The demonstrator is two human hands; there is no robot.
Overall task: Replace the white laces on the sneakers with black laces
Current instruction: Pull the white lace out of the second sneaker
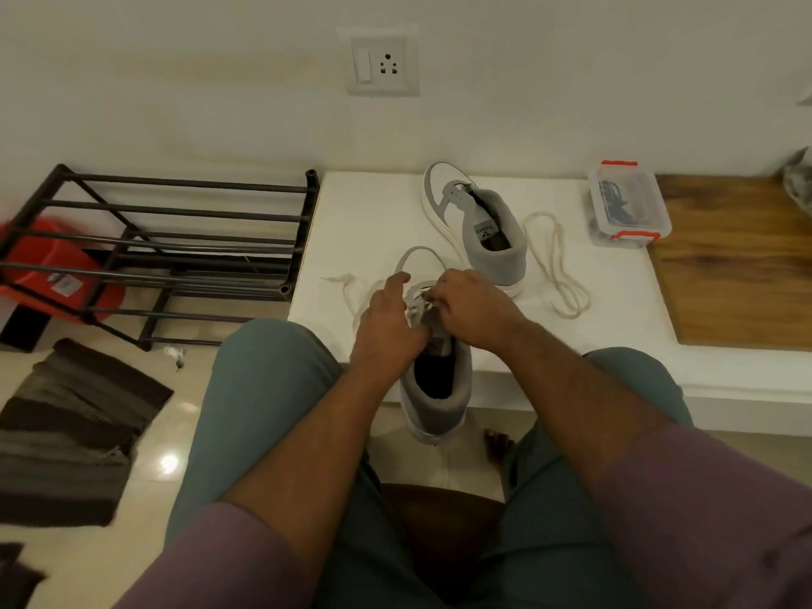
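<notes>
Unlacing the near sneaker [433,380], both hands at the eyelets.

I've got the left hand [386,323] and right hand [470,309] over the near sneaker, which hangs heel-first off the front edge of the table [378,213]. Right fingers look pinched on the white lace [351,296] at the tongue; left fingers are curled by the eyelets, but whether they clamp the lace I cannot tell. The lace's free end trails left of this sneaker. Behind it, the far sneaker [479,226] sits unlaced, its loose lace [558,265] lying to its right, and the box [628,204] farther right seems to hold the black laces. Lace is soft, light and limp: best taken near the eyelet or by the stiff tip.
</notes>
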